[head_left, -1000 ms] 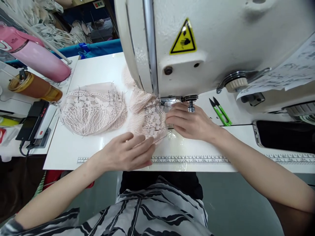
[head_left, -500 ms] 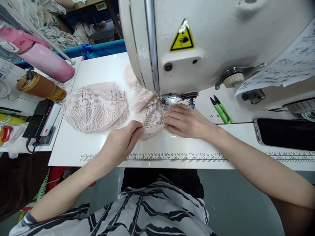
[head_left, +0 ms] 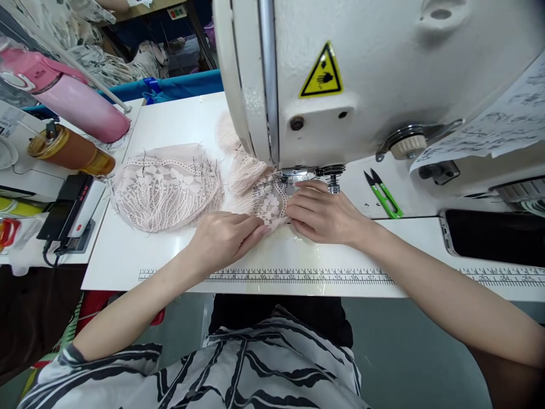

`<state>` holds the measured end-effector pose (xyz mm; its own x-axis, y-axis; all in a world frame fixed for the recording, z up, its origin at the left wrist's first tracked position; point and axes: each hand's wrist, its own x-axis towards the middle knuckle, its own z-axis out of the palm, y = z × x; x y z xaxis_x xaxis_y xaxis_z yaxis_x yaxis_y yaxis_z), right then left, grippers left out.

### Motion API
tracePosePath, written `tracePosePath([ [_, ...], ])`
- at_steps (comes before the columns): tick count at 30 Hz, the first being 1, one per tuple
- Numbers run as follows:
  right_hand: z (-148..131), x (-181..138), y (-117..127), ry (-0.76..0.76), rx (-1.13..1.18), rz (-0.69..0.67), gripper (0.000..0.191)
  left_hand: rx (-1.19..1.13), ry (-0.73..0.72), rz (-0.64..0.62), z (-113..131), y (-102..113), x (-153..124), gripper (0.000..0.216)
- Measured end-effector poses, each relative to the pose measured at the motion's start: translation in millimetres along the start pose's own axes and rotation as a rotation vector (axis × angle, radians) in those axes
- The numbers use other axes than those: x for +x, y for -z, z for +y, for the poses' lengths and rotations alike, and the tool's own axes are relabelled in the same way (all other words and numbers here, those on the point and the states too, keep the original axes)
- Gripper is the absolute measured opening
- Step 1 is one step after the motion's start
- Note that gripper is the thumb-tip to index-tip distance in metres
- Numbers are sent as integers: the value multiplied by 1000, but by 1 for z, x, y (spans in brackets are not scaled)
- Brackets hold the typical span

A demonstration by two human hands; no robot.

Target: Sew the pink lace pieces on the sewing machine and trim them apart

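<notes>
A pale pink lace piece [head_left: 259,196] lies under the presser foot [head_left: 293,175] of a big white sewing machine [head_left: 361,79]. My left hand [head_left: 225,236] rests flat on the near edge of that lace, fingers stretched toward the needle. My right hand [head_left: 323,213] presses the lace just right of the presser foot, fingers together and laid on the fabric. A second lace cup [head_left: 166,187] lies to the left on the white table [head_left: 179,125], touching the first.
Green thread snips [head_left: 383,193] lie right of the needle, and a black phone [head_left: 494,236] beyond them. At the left stand a pink bottle [head_left: 68,96], a brown bottle [head_left: 70,150] and a black device [head_left: 70,207]. A ruler strip [head_left: 298,278] runs along the table's front edge.
My left hand drew its fingers in half a second ago and now lies flat on the lace again, closer to the needle. My right hand stayed by the presser foot.
</notes>
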<state>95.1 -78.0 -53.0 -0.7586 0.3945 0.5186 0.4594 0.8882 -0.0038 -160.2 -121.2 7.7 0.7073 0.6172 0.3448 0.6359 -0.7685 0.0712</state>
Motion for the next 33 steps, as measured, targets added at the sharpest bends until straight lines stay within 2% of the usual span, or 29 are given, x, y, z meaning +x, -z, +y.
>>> tracePosePath([
  [4, 2, -1, 1, 35, 22, 19, 19, -18, -139, -38, -4, -6, 9, 35],
  [7, 4, -2, 0, 63, 17, 48, 20, 37, -200, -62, -6, -18, 16, 19],
  [13, 3, 0, 4, 44, 125, -11, 26, 140, -312, 130, -7, -35, 20, 23],
  [15, 1, 1, 5, 20, 148, -45, 29, 135, -295, 161, -6, -37, 18, 22],
  [17, 0, 1, 4, -8, 123, -55, 22, 102, -251, 186, -5, -39, 15, 20],
  [19, 0, 2, 4, -14, 94, -24, 14, 68, -211, 204, -5, -40, 13, 19],
  [23, 1, 1, 7, 34, 121, 58, 13, 115, -195, 218, -5, -42, 9, 14],
  [27, 3, -1, 10, 39, 151, 55, 13, 154, -195, 232, -8, -42, 8, 16],
  [33, 3, -3, 8, 23, 174, 48, 14, 73, -197, 168, -13, -49, 11, 16],
])
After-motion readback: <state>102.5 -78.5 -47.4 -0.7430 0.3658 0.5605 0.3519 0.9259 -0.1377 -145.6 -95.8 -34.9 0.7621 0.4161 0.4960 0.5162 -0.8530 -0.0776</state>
